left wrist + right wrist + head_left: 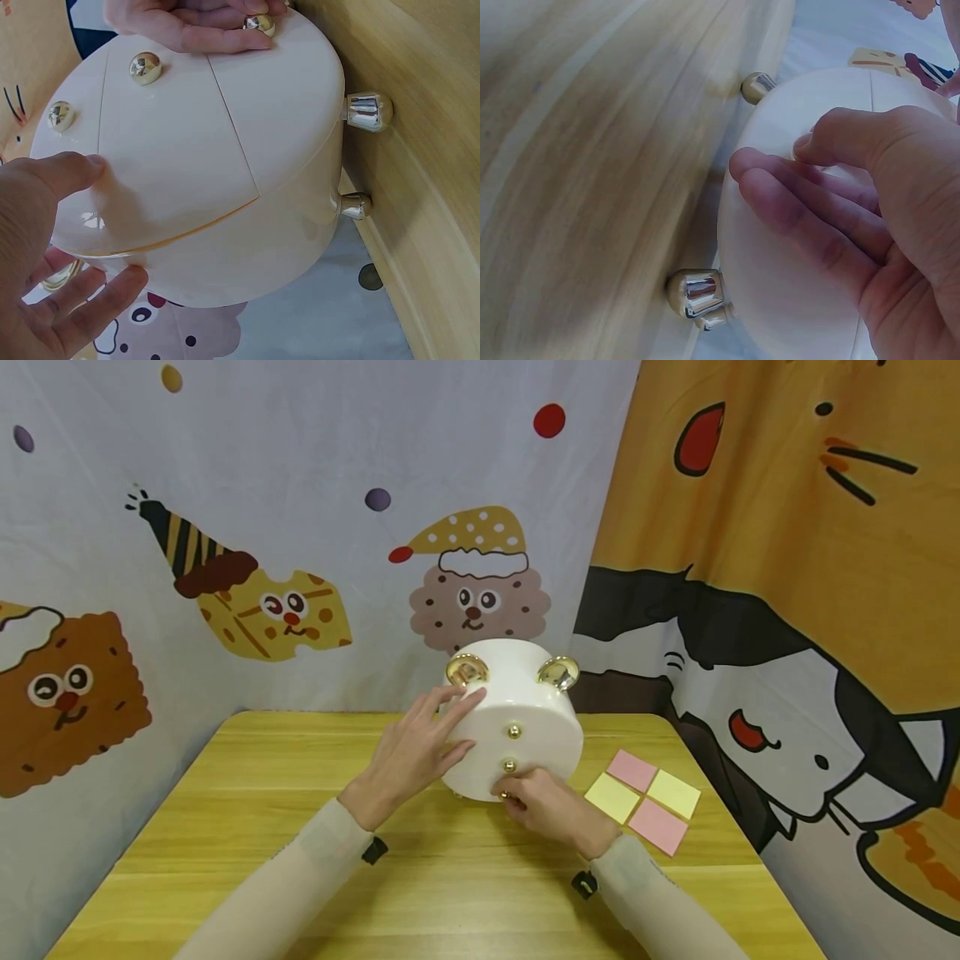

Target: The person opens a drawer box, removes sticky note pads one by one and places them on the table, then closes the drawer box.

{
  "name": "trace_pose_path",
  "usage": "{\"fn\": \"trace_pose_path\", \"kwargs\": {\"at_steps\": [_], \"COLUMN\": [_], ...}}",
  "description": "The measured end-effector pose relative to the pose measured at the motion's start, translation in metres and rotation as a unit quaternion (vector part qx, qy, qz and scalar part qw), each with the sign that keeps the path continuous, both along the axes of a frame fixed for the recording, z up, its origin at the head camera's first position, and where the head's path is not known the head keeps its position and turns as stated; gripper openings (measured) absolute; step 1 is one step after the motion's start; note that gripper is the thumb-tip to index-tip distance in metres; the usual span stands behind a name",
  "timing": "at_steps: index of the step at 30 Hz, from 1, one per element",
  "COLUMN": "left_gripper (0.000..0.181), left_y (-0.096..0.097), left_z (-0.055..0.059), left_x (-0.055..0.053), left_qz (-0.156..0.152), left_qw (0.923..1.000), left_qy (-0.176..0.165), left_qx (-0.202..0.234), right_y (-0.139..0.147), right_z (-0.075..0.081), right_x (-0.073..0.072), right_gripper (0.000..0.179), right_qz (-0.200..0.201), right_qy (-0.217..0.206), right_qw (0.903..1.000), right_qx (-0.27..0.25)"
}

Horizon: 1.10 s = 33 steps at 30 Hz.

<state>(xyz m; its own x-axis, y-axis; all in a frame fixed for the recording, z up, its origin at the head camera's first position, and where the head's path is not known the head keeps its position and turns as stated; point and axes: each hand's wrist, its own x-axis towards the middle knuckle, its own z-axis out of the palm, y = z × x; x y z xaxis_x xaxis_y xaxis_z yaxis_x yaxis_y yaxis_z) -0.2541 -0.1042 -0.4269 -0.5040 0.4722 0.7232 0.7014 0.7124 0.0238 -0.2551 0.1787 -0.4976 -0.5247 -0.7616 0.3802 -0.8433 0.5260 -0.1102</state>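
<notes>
On the table stands a glossy white drum-shaped drawer box (543,731) with gold ears on top and short gold feet. Thin seams divide its front, with gold knobs one below another. My left hand (412,745) rests on the box's upper left; in the left wrist view its thumb touches the front and its loosely spread fingers (112,300) lie by the curved side. Down at the lowest gold knob (259,26), my right hand (546,806) pinches with thumb and finger. In the right wrist view the right hand (832,210) hides most of that knob.
Pink and yellow sticky-note pads (632,772) lie to the right of the box on the wooden table (300,760). A cartoon-printed curtain (315,460) hangs behind the table and along its sides.
</notes>
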Motion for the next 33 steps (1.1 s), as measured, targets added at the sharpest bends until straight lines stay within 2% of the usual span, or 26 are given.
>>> {"fn": "trace_pose_path", "kwargs": {"at_steps": [10, 16, 23, 33], "left_gripper": [0.079, 0.076, 0.075, 0.080], "left_y": [0.001, 0.002, 0.002, -0.001], "left_z": [0.001, 0.001, 0.002, 0.001], "left_x": [0.000, 0.002, 0.003, 0.001], "left_qz": [0.005, -0.003, -0.005, 0.005], "left_qw": [1.0000, 0.9996, 0.9992, 0.9997], "left_qy": [-0.003, -0.018, -0.016, -0.010], "left_qx": [0.002, 0.022, 0.036, 0.022], "right_y": [0.001, 0.002, 0.004, 0.010], "right_z": [0.001, 0.002, 0.004, 0.001], "right_x": [0.000, 0.005, 0.009, 0.012], "right_gripper": [0.028, 0.031, 0.033, 0.037], "right_qz": [-0.006, -0.010, -0.002, -0.009], "right_qy": [-0.006, -0.004, -0.006, 0.037], "right_qw": [0.9999, 0.9999, 1.0000, 0.9992], "right_qx": [0.010, 0.010, 0.006, 0.011]}}
